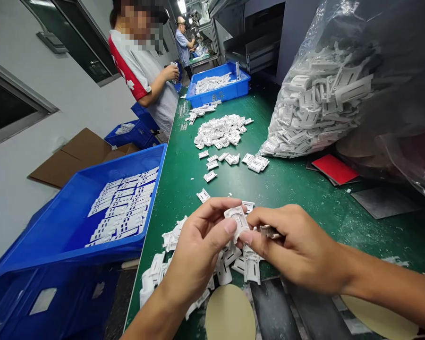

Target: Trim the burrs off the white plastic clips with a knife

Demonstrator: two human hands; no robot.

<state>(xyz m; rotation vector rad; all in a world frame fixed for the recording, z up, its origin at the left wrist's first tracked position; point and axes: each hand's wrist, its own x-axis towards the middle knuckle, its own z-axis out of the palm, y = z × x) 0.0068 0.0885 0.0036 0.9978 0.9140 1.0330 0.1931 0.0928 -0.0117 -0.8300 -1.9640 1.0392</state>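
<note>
A small white plastic part (237, 222) is pinched between the thumb and fingers of my left hand (201, 241). On its right side, my right hand (297, 245) touches the part with thumb and fingertips, and its curled fingers are wrapped round a small metal tool (269, 231), mostly hidden in the palm. Beneath both hands lies a loose pile of similar white parts (251, 267) on the green table (177, 179). A round beige disc (230, 314) rests near the front edge, beside a dark flat strip (274, 307).
At left, a blue crate (71, 257) holds rows of white parts. Further up the table are another white pile (221, 132) and a blue bin (219, 97). A clear bag of parts (315, 104) stands at right, near a red sheet (335, 169). A person (145, 71) stands beyond the table's left edge.
</note>
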